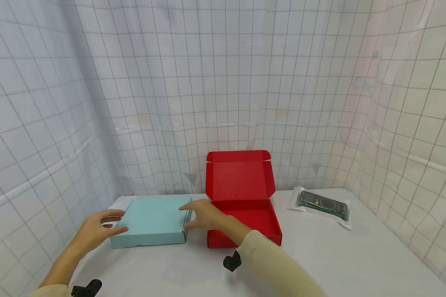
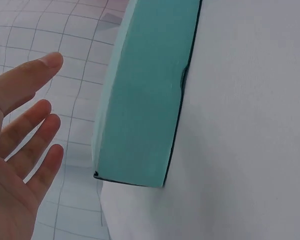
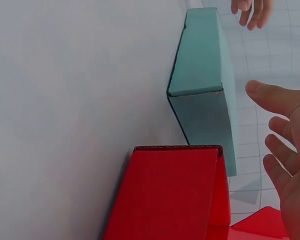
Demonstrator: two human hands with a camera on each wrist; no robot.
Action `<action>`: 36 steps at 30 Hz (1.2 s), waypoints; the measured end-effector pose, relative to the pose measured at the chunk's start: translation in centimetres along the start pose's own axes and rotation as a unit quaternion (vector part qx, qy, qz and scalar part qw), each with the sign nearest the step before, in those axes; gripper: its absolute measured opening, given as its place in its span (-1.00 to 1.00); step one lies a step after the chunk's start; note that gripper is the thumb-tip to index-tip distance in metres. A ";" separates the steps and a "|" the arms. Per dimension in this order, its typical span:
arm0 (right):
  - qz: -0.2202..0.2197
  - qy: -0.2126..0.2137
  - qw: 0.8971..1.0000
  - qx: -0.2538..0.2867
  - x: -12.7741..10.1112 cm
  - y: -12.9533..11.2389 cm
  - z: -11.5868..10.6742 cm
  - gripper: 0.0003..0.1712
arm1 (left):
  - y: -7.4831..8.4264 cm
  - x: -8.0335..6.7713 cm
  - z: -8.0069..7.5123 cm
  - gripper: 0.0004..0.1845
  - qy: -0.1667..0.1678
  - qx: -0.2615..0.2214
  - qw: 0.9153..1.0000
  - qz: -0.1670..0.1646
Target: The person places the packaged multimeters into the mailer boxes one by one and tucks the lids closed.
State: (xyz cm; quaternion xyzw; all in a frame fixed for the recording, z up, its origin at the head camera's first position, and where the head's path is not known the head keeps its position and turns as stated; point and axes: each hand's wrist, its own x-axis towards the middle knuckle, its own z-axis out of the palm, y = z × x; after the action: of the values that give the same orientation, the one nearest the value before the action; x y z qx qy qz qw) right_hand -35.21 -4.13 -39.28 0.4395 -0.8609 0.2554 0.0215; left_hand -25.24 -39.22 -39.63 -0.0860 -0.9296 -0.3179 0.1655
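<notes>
A flat, closed light-blue cardboard box (image 1: pixel 154 218) lies on the left of the white table. My left hand (image 1: pixel 94 231) hovers at its left side, thumb and fingers spread; in the left wrist view the hand (image 2: pixel 25 150) is apart from the box (image 2: pixel 145 100). At the box's right side, my right hand (image 1: pixel 204 214) reaches over with fingers extended and holds nothing. The right wrist view has this hand (image 3: pixel 290 140) spread above the blue box's corner (image 3: pixel 200 60). Below my right forearm stands a red cardboard box (image 1: pixel 245 173), its lid raised and its tray visible inside.
On the right of the table (image 1: pixel 357 255) lies a dark green device with a round dial in a clear plastic bag (image 1: pixel 321 205). White grid-patterned curtains (image 1: pixel 238 82) surround the table at the back and both sides.
</notes>
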 end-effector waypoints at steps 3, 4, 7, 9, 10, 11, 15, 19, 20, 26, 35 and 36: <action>-0.003 0.006 1.000 0.000 -0.4 0.3 -0.8 -0.31 | 0.7 0.3 0.2 -0.39 0.001 -0.013 1.000 0.011; -0.003 0.007 1.000 -0.001 -0.5 0.3 -1.0 -0.30 | 0.9 0.4 0.2 -0.39 0.002 -0.015 1.000 0.014; -0.002 0.012 1.000 0.006 -0.9 0.6 -1.8 -0.29 | 1.6 0.7 0.2 -0.41 0.004 -0.022 1.000 0.021; -0.002 0.014 1.000 0.010 -1.2 0.9 -2.3 -0.29 | 2.1 0.9 0.2 -0.43 0.005 -0.022 0.999 0.025; -0.001 0.015 1.000 0.009 -1.3 1.0 -2.6 -0.30 | 2.3 1.0 0.2 -0.43 0.007 -0.023 0.999 0.026; 0.000 0.016 1.000 0.009 -1.5 1.1 -2.8 -0.30 | 2.5 1.1 0.2 -0.44 0.009 -0.023 0.999 0.029; 0.008 0.020 1.000 0.011 -2.2 1.5 -3.6 -0.31 | 3.4 1.3 0.5 -0.49 0.017 -0.025 0.998 0.048; 0.019 0.024 0.999 0.019 -3.2 2.1 -4.4 -0.29 | 4.3 1.6 1.0 -0.53 0.019 -0.031 0.997 0.067; 0.021 0.026 0.999 0.021 -3.4 2.3 -4.5 -0.29 | 4.5 1.7 1.1 -0.54 0.019 -0.035 0.997 0.070; 0.020 0.037 0.999 0.030 -4.5 3.2 -5.4 -0.27 | 5.5 1.7 1.6 -0.56 0.019 -0.055 0.995 0.080; 0.013 0.042 0.999 0.014 -6.4 4.0 -7.2 -0.25 | 7.0 1.2 2.3 -0.58 0.012 -0.076 0.992 0.095; 0.012 0.042 0.999 0.012 -6.6 4.1 -7.4 -0.26 | 7.1 1.3 2.4 -0.58 0.009 -0.079 0.992 0.095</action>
State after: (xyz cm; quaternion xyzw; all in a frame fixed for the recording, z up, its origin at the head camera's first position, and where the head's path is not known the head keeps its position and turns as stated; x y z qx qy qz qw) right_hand -35.69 6.19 -36.30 0.4183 -0.8613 0.2842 0.0489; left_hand -25.14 -32.06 -36.96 -0.1834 -0.8877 -0.3742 0.1959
